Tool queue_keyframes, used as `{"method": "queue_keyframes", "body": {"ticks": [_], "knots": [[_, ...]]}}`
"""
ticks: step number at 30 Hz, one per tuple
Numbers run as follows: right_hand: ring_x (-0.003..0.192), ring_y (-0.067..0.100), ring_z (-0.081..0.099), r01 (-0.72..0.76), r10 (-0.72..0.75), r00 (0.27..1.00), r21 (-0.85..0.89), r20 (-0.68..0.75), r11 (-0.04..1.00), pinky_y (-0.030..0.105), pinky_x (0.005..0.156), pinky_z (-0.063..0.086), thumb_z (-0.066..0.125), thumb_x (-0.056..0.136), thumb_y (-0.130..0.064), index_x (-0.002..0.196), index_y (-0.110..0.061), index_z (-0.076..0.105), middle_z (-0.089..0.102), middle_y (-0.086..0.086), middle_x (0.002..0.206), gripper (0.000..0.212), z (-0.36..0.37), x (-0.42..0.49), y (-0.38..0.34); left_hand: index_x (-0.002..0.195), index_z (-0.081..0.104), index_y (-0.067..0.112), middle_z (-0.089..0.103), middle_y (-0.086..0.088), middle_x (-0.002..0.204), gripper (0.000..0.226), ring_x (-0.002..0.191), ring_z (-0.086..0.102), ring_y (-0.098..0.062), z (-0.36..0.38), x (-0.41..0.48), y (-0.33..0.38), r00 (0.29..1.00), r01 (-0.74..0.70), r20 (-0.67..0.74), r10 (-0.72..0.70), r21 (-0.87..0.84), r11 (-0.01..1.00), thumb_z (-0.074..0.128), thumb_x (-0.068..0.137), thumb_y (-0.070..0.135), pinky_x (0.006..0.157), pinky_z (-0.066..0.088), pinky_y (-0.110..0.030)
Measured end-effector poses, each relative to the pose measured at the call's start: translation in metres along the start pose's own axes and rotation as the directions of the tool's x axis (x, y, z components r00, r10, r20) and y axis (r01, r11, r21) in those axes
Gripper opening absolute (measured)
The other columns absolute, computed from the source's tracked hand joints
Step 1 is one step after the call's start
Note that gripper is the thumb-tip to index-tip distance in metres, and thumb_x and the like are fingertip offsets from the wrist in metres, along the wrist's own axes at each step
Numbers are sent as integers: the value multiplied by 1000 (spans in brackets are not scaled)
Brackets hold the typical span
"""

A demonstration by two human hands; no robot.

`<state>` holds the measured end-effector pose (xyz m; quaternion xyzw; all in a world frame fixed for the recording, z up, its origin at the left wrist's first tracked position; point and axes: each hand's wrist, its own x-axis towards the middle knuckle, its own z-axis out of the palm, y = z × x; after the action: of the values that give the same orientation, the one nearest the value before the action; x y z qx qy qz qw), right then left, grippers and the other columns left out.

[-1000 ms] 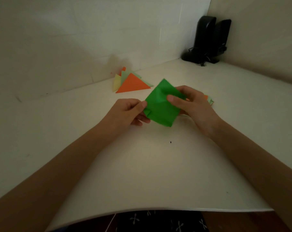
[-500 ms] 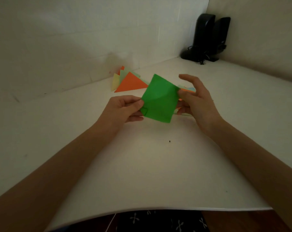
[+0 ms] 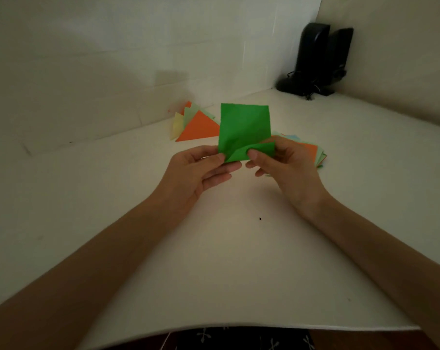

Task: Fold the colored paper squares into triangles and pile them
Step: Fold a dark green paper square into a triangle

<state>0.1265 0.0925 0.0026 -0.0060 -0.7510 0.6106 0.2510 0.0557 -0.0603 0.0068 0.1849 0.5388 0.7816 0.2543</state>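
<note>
A green paper square (image 3: 242,127) is held upright above the white table. My left hand (image 3: 201,170) pinches its lower left corner. My right hand (image 3: 287,165) pinches its lower right corner, which is bent up and over toward the left. Behind the sheet on the left lies a pile of folded triangles (image 3: 197,126), an orange one on top with pale yellow and light green ones beneath. A stack of unfolded coloured squares (image 3: 314,152) lies behind my right hand, mostly hidden by it.
The white table (image 3: 226,261) runs into a corner between white walls. Two black speakers (image 3: 319,59) with a cable stand in the far right corner. The table's front edge curves along the bottom, with dark patterned fabric (image 3: 239,339) below it.
The green square has been turned from a tilted diamond to upright with straight sides. My right hand moved from its right edge to the lower right corner and bent that corner over.
</note>
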Motion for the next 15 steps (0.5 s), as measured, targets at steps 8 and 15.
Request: {"method": "queue_keyframes", "body": {"ticks": [8,15], "knots": [[55,6,59,-20,21,995,7,-99,1000,20,53,49,62,84,5,82,-13,52,61,-4,65,21,2,0,1,97,64,6,74,-4,85,15,82,71,-13,1,-2,-3,999,-8,54,3,108,994,60,83,10,68,55,-19],[53,12,62,-83,108,983,163,-147,983,22,53,51,57,89,3,103,-15,42,66,4,65,27,1,-2,-6,93,63,8,74,-3,80,13,78,71,-12,-1,-1,-4,1000,-6,6,5,149,989,56,87,0,65,55,-18]]}}
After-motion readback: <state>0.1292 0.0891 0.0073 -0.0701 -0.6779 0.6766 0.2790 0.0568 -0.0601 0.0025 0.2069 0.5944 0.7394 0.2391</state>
